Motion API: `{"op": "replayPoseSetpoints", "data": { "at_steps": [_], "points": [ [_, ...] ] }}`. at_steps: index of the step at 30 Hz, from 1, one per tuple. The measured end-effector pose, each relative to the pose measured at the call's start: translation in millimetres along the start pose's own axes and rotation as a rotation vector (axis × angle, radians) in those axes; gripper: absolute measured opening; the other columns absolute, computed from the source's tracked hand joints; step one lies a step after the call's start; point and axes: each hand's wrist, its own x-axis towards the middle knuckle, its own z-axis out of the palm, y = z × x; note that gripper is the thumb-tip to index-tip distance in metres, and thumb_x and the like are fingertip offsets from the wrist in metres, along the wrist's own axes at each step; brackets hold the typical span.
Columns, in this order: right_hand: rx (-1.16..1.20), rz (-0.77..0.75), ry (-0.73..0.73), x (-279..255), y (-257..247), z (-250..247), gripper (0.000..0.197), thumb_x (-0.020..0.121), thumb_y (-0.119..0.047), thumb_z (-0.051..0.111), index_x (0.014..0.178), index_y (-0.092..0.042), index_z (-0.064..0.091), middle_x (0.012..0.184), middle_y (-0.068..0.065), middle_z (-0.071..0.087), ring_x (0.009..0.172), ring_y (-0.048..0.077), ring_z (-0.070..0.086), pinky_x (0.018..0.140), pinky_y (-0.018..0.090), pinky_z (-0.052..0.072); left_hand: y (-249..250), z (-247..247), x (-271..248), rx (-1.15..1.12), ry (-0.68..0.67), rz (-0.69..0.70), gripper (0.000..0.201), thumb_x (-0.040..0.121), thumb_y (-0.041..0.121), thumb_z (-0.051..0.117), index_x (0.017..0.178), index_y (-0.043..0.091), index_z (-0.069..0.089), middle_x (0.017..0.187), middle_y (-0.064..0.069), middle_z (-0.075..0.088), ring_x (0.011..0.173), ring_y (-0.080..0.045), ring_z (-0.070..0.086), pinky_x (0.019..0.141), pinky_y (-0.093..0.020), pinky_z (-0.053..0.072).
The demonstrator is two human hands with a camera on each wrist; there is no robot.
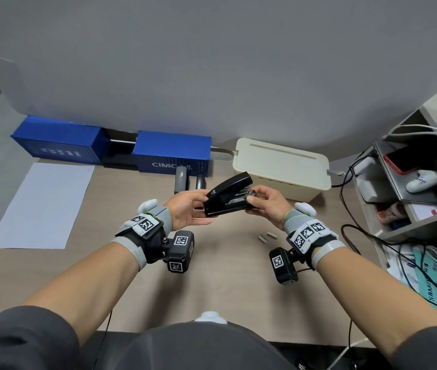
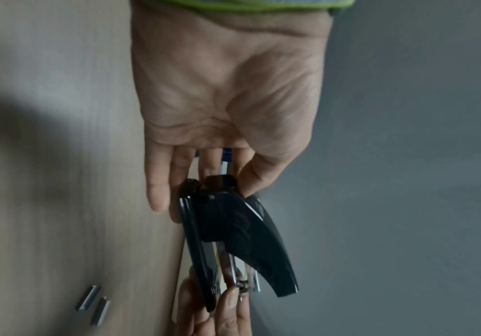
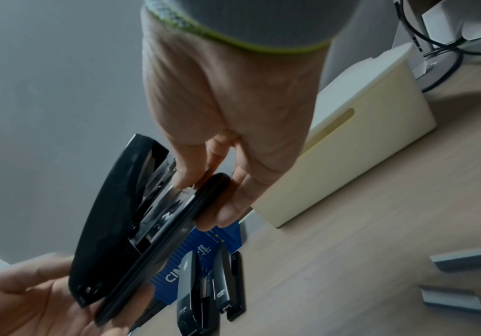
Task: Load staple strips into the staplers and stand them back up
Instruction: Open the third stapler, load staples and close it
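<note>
I hold a black stapler [image 1: 225, 194] above the desk with both hands, its lid hinged open and the metal magazine showing. My left hand [image 1: 196, 206] grips the hinge end [image 2: 216, 188], thumb on top and fingers underneath. My right hand [image 1: 260, 200] pinches the front end, with its thumb on the magazine tip [image 3: 176, 179] and its fingers under the base. Two staple strips [image 1: 267, 236] lie on the desk below my right wrist. Two more staplers [image 1: 180, 180] [image 1: 201, 181] stand on end against a blue box.
Two blue container-shaped boxes [image 1: 172, 153] [image 1: 57, 140] line the back wall, with a cream box [image 1: 281, 164] to their right. A white sheet of paper [image 1: 41, 206] lies at the left. A shelf unit [image 1: 412, 182] with cables stands at the right.
</note>
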Motion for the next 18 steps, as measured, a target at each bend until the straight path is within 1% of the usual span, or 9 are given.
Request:
{"op": "replayPoseSetpoints", "data": {
  "at_steps": [1, 3, 5, 7, 9, 11, 14, 16, 18],
  "points": [
    [-0.002, -0.001, 0.007, 0, 0, -2, 0.009, 0.09, -0.001, 0.06, 0.093, -0.01, 0.059, 0.094, 0.014, 0.064, 0.083, 0.027, 0.064, 0.077, 0.032, 0.06, 3, 2, 1, 0.033, -0.013, -0.006, 0.021, 0.092, 0.017, 0.053, 0.108, 0.018, 0.067, 0.109, -0.008, 0.07, 0.102, -0.036, 0.07, 0.101, -0.051, 0.049],
    [-0.006, 0.004, 0.019, 1, 0, -3, 0.008, 0.09, -0.003, 0.06, 0.091, -0.01, 0.058, 0.091, 0.014, 0.064, 0.08, 0.028, 0.065, 0.076, 0.032, 0.061, 8, 8, 3, 0.136, -0.015, -0.003, 0.018, 0.089, 0.025, 0.06, 0.106, 0.02, 0.062, 0.104, -0.004, 0.07, 0.102, -0.034, 0.069, 0.1, -0.048, 0.048],
    [-0.007, 0.008, 0.019, 1, 0, -3, 0.007, 0.09, -0.004, 0.06, 0.09, -0.01, 0.058, 0.088, 0.014, 0.064, 0.078, 0.029, 0.066, 0.076, 0.034, 0.061, 12, 15, 9, 0.276, 0.041, 0.056, 0.025, 0.084, 0.025, 0.071, 0.105, 0.019, 0.059, 0.101, -0.003, 0.07, 0.096, -0.026, 0.068, 0.091, -0.042, 0.052],
    [-0.033, 0.017, -0.013, 3, -1, -2, 0.008, 0.09, -0.004, 0.061, 0.088, -0.011, 0.058, 0.087, 0.014, 0.064, 0.077, 0.027, 0.066, 0.08, 0.039, 0.059, 13, 23, 17, 0.422, 0.107, 0.137, 0.033, 0.077, 0.024, 0.08, 0.104, 0.016, 0.063, 0.098, -0.003, 0.07, 0.092, -0.022, 0.067, 0.081, -0.036, 0.055],
    [-0.068, 0.026, -0.059, 4, -1, 0, 0.009, 0.089, -0.004, 0.062, 0.087, -0.012, 0.058, 0.087, 0.014, 0.064, 0.077, 0.026, 0.066, 0.086, 0.044, 0.056, 14, 31, 26, 0.566, 0.137, 0.202, 0.038, 0.071, 0.026, 0.084, 0.105, 0.02, 0.069, 0.098, -0.003, 0.073, 0.094, -0.022, 0.069, 0.088, -0.039, 0.056],
    [-0.11, 0.039, -0.076, 5, -1, -1, 0.009, 0.089, -0.004, 0.063, 0.087, -0.012, 0.059, 0.085, 0.011, 0.064, 0.076, 0.022, 0.065, 0.086, 0.041, 0.056, 12, 37, 32, 0.64, 0.156, 0.227, 0.034, 0.071, 0.025, 0.084, 0.103, 0.022, 0.072, 0.097, -0.003, 0.075, 0.094, -0.023, 0.07, 0.093, -0.043, 0.054],
    [-0.17, 0.048, -0.017, 8, 0, -20, 0.007, 0.088, -0.006, 0.064, 0.091, -0.013, 0.062, 0.087, 0.007, 0.064, 0.078, 0.015, 0.063, 0.081, 0.033, 0.055, 9, 42, 42, 0.695, 0.173, 0.225, 0.029, 0.074, 0.022, 0.083, 0.1, 0.022, 0.073, 0.094, -0.003, 0.076, 0.093, -0.024, 0.07, 0.09, -0.041, 0.055],
    [-0.186, 0.049, 0.046, 7, 3, -38, 0.008, 0.089, -0.008, 0.063, 0.095, -0.013, 0.064, 0.091, 0.008, 0.064, 0.082, 0.017, 0.064, 0.079, 0.03, 0.052, 6, 38, 43, 0.718, 0.186, 0.207, 0.028, 0.075, 0.02, 0.082, 0.1, 0.024, 0.072, 0.095, -0.002, 0.075, 0.094, -0.024, 0.069, 0.09, -0.038, 0.053],
    [-0.234, 0.079, 0.061, 7, 10, -56, 0.011, 0.09, -0.011, 0.063, 0.1, -0.015, 0.065, 0.093, 0.007, 0.062, 0.086, 0.017, 0.063, 0.082, 0.03, 0.049, 2, 36, 49, 0.738, 0.182, 0.176, 0.03, 0.074, 0.02, 0.083, 0.101, 0.025, 0.072, 0.094, -0.001, 0.075, 0.094, -0.023, 0.07, 0.091, -0.038, 0.053]
  ]
}}
